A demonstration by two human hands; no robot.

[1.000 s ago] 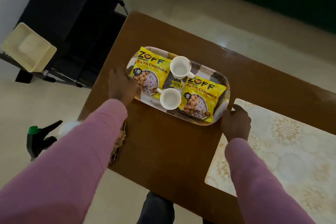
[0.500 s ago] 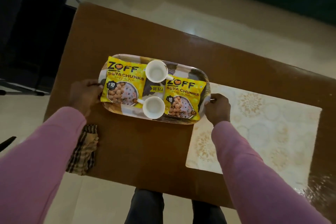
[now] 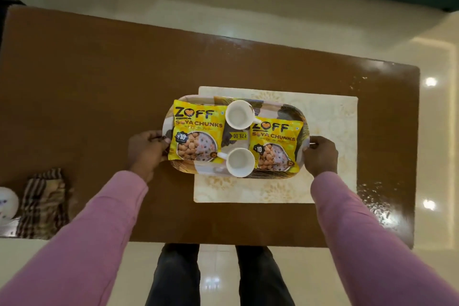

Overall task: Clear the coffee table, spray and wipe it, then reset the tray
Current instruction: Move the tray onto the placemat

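**A:** Where is the tray (image 3: 291,112) sitting?

**B:** Right of the middle of the brown counter (image 3: 99,82). Its right part is over the pale patterned placemat (image 3: 330,119) and its left end hangs past the mat's left edge, over bare wood. I can't tell whether it is resting or just lifted.

**A:** And the grips?

**B:** The tray's long axis runs left to right, with one grip at each short end. The left grip (image 3: 146,149) is curled round the left rim, and the right grip (image 3: 321,154) pinches the right rim. Neither is nearer, so it's an even two-handed hold.

**A:** So which way should it go next?

**B:** My guess is a little to the right, because the mat's middle lies right of the tray's middle. Both grips would need to travel together and level.

**A:** What's on it?

**B:** There are two yellow soya-chunk packets, the left packet (image 3: 196,131) and the right packet (image 3: 273,146), lying flat. Between them are the far cup (image 3: 238,115) and the near cup (image 3: 240,162), both white, upright and empty-looking. The cups are loose and could slide.

**A:** Anything else?

**B:** A striped cloth (image 3: 44,201) lies at the near left edge, well apart from the tray.
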